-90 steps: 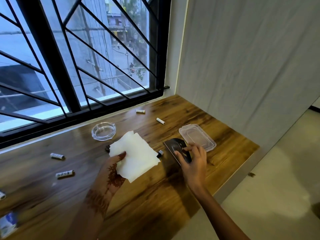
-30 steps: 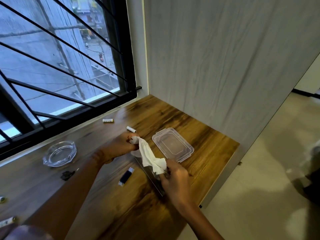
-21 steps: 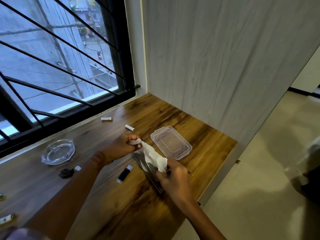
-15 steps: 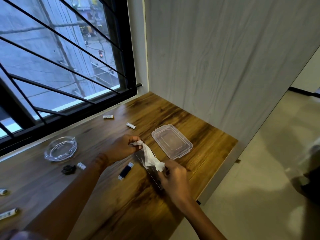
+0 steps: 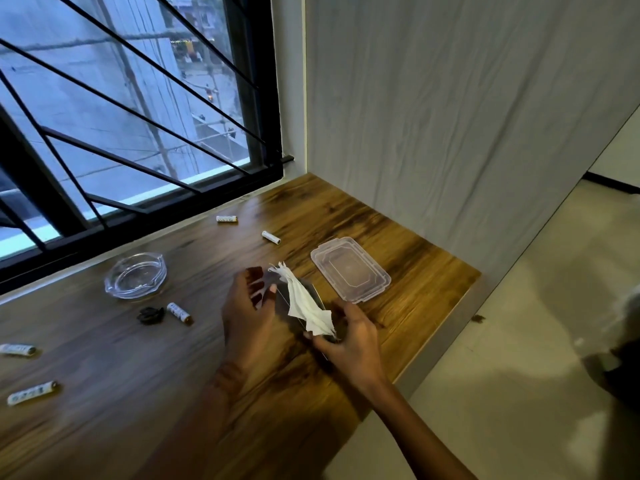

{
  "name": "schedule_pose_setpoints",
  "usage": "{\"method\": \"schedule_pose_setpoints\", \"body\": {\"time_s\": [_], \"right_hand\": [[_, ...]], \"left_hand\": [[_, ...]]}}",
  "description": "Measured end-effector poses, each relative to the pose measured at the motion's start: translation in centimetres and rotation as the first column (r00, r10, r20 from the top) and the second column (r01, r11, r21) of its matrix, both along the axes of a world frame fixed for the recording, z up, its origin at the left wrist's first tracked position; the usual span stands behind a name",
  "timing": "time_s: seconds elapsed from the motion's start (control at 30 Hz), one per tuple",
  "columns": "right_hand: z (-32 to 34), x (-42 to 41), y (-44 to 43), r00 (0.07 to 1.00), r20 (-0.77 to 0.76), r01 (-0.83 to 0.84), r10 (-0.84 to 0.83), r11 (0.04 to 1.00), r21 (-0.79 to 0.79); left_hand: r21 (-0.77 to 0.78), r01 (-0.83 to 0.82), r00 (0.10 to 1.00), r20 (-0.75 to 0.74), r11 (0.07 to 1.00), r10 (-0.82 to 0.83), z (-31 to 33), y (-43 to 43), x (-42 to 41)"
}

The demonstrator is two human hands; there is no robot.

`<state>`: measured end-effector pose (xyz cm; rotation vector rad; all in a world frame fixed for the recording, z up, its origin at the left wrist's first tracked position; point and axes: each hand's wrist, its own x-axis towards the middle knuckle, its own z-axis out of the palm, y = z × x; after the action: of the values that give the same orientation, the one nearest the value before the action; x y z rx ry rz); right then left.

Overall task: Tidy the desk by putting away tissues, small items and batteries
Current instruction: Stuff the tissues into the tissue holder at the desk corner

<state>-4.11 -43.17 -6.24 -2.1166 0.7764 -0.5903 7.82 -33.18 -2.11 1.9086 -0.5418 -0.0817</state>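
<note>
A twisted white tissue (image 5: 304, 303) lies stretched across a dark glossy flat case (image 5: 282, 301) on the wooden desk (image 5: 426, 271). My right hand (image 5: 349, 341) pinches the tissue's near end at the case's near edge. Just left of the tissue's far end, my left hand (image 5: 247, 306) hovers with fingers apart and holds nothing. Several white batteries lie loose: one by the window (image 5: 227, 219), one behind the lid (image 5: 271, 237), one near the ashtray (image 5: 179, 312), and two at the far left (image 5: 17, 349) (image 5: 33, 393).
A clear plastic lid (image 5: 349, 270) lies right of the tissue. A glass ashtray (image 5: 135, 276) stands to the left, with a small black item (image 5: 150, 315) in front of it. A barred window runs along the back, a grey wall on the right. The desk edge drops to the floor.
My left hand has let go of the tissue's far end and opened. The tissue has dropped lower, onto the dark case. My right hand keeps its pinch.
</note>
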Motion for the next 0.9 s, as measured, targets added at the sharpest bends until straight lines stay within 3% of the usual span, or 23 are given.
{"method": "schedule_pose_setpoints", "body": {"time_s": [0.1,0.23,0.33,0.47,0.6,0.9], "right_hand": [[-0.4,0.4,0.3,0.997,-0.069,-0.036,0.041,0.997,0.071],[-1.3,0.6,0.7,0.994,-0.100,-0.040,0.051,0.993,0.110],[-1.4,0.5,1.0,0.997,-0.066,-0.040,0.050,0.989,0.140],[-1.0,0.3,0.6,1.000,-0.021,-0.018,0.020,0.991,0.131],[0.0,1.2,-1.2,0.999,0.032,0.018,-0.021,0.995,0.101],[3.6,6.9,-9.6,0.995,0.077,0.059,-0.062,0.998,0.038]], "left_hand": [[0.032,-0.010,0.981,-0.193,0.999,0.016,-0.4,0.0,-2.0],[0.067,0.146,0.889,-0.447,0.987,-0.101,-1.7,-0.5,-3.8],[0.042,0.253,0.829,-0.524,0.967,-0.194,-2.2,-0.9,-4.5],[0.026,0.344,0.793,-0.542,0.939,-0.276,-1.6,-1.5,-4.3],[-0.029,0.332,0.775,-0.561,0.943,-0.291,-1.2,-3.4,-2.3],[-0.002,0.446,0.836,-0.356,0.895,-0.418,1.6,-11.5,4.7]]}}
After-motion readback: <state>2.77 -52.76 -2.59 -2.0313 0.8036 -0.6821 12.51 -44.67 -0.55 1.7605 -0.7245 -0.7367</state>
